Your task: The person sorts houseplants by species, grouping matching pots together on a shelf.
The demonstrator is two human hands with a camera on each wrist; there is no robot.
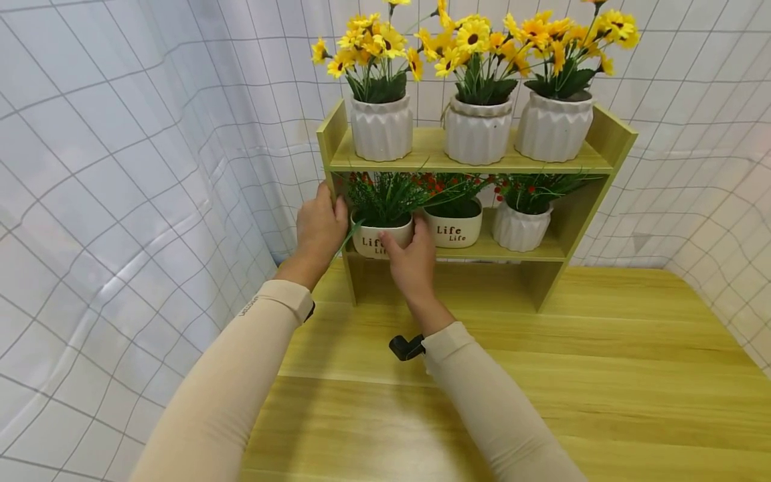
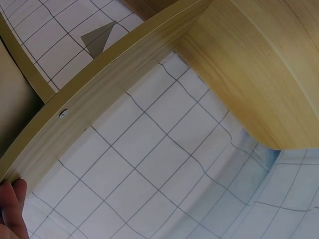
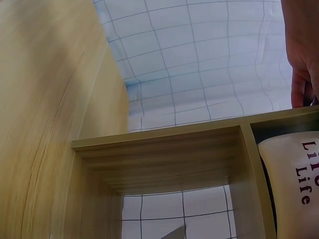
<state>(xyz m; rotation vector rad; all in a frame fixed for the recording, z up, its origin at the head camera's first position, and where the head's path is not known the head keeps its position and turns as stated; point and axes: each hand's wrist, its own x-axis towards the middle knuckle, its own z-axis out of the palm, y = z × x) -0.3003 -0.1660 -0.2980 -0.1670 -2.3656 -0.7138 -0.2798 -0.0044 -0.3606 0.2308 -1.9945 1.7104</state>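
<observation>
A small wooden shelf point(image 1: 545, 258) stands on the table against the wall. My left hand point(image 1: 321, 227) grips its left side panel point(image 2: 75, 107); the fingertips lie on the panel's outer face in the left wrist view. My right hand point(image 1: 414, 258) holds a white oval pot point(image 1: 367, 242) lettered "Life", thumb on its front and fingers at its right side. Green grass-like leaves with red berries grow from this pot, at the left end of the middle shelf board. Beside it stand a matching "Life" pot point(image 1: 453, 231) and a ribbed white pot point(image 1: 521, 227).
On the top board stand three ribbed white pots with yellow flowers: the left pot point(image 1: 382, 130), the middle pot point(image 1: 478, 132) and the right pot point(image 1: 555, 127). A wooden table point(image 1: 632, 375) spreads in front. White grid-patterned cloth point(image 1: 120, 167) hangs behind and at both sides.
</observation>
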